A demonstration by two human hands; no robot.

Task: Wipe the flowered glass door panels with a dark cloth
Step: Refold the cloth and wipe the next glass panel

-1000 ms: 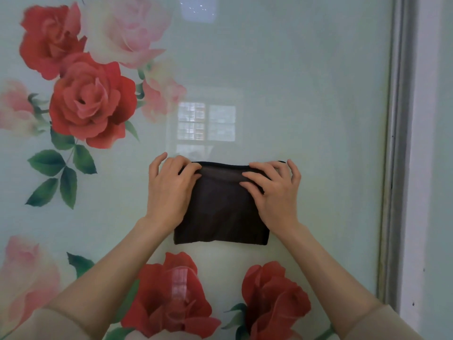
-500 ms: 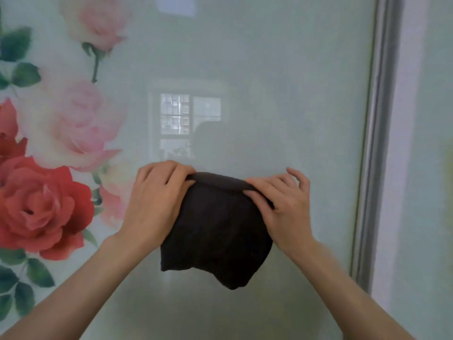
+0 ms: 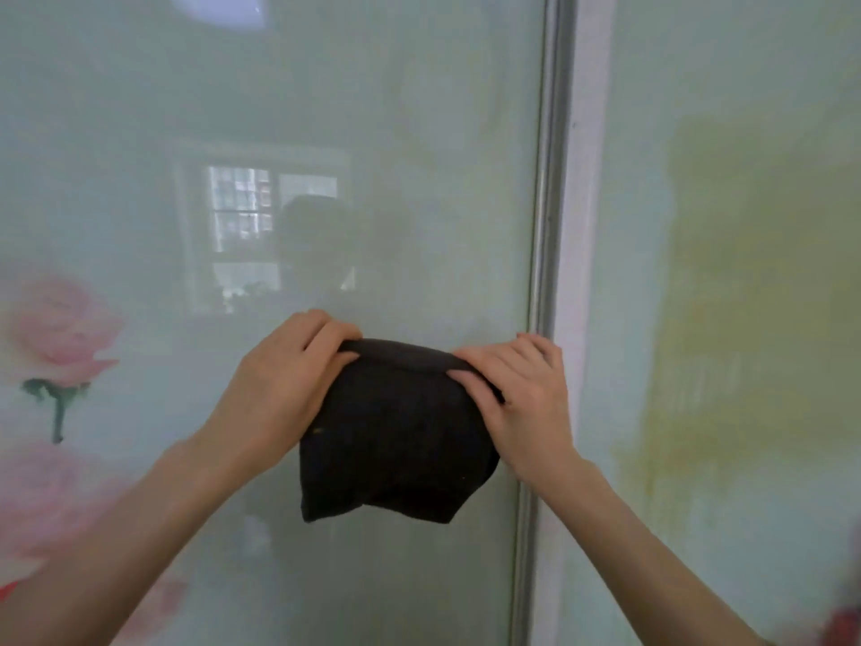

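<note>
Glass: door panel (image 3: 372,132) is bearing dark cloth (image 3: 396,435) near its right edge.
Hands: left hand (image 3: 279,389), right hand (image 3: 517,403) are gripping its top fold.
Risk: lower cloth is hanging bunched (poor contact), likely missing glass.

Bright reflected gridded window (image 3: 261,216); grey metal upright (image 3: 547,179) beside a white strip (image 3: 584,179).

Left hand (image 3: 284,384): arm extending up from 7 o'clock, fingers curling over the top edge of the dark cloth (image 3: 396,435). Right hand (image 3: 522,403): arm extending up from 5 o'clock, fingers gripping the same edge.
</note>
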